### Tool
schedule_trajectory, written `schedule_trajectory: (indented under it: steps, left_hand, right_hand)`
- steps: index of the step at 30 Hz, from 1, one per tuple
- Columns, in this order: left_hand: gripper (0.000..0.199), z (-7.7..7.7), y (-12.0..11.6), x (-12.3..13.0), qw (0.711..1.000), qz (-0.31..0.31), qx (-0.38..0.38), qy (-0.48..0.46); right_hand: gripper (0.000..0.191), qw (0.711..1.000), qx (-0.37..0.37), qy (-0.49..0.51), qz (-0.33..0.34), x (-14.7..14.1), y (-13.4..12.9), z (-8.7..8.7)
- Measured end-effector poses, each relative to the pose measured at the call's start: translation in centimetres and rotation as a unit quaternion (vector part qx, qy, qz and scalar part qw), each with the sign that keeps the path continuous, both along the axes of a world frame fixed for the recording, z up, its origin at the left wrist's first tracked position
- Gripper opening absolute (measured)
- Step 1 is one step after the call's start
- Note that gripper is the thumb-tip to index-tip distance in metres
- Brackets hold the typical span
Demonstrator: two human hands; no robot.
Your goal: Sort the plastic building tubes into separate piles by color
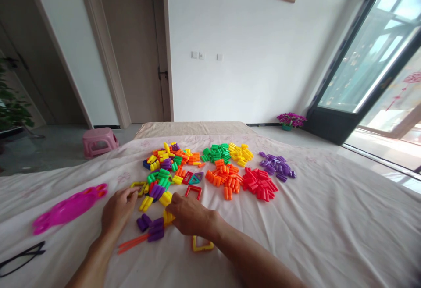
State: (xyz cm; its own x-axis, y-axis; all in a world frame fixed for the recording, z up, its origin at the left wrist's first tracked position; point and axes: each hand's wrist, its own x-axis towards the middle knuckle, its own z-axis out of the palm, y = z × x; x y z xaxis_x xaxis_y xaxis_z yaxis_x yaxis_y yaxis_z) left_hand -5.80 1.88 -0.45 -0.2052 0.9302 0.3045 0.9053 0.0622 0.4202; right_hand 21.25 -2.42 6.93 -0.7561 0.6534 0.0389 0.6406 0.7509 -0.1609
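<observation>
My left hand point(120, 209) has its fingers curled together at the left edge of a mixed pile of plastic blocks point(161, 176), right by a yellow square frame tile point(142, 188); what is between the fingertips is hidden. Bent over the pile's near side, my right hand point(189, 212) has closed fingers at some yellow blocks point(168, 217). Its fingertips are partly hidden. Purple blocks point(155, 229) and thin orange sticks point(133, 243) lie between my arms. Under my right wrist sits another yellow frame tile point(203, 247), and a red frame tile point(194, 191) lies beyond the hand.
Sorted heaps of green point(217, 153), yellow point(241, 154), orange point(225, 178), red point(259, 185) and purple blocks point(277, 166) spread rightward on the pale cloth point(322, 231). At left lie a magenta plastic tray point(70, 209) and black glasses point(23, 257). A pink stool point(99, 142) stands beyond.
</observation>
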Motion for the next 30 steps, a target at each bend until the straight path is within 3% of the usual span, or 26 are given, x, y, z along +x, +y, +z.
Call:
schedule_trajectory:
  steps: [9,13,18,23,27,30]
  left_hand:
    - [0.043,0.1,0.0,0.1,1.000,0.005,-0.008,0.001]
    - [0.044,0.1,0.1,0.1,1.000,0.006,-0.015,-0.001]
    - [0.044,-0.1,0.2,0.0,1.000,0.006,-0.018,-0.008]
    - [0.044,-0.3,0.2,-0.2,1.000,0.002,-0.005,-0.007]
    - [0.045,-0.3,0.1,-0.2,1.000,-0.002,-0.007,-0.007]
    - [0.046,-0.2,0.1,-0.1,1.000,-0.002,-0.014,-0.004]
  right_hand:
    - [0.042,0.999,-0.051,0.005,-0.011,1.5,0.7,1.1]
    - [0.038,0.988,-0.027,0.103,-0.108,5.6,3.5,2.8]
    - [0.037,0.926,0.039,0.161,-0.338,13.7,7.1,3.6]
    - [0.046,0.835,0.081,0.204,-0.505,20.1,9.3,1.2]
    - [0.058,0.781,0.088,0.317,-0.531,22.1,10.3,-0.3]
    - [0.052,0.779,0.109,0.355,-0.505,21.6,10.5,-0.3]
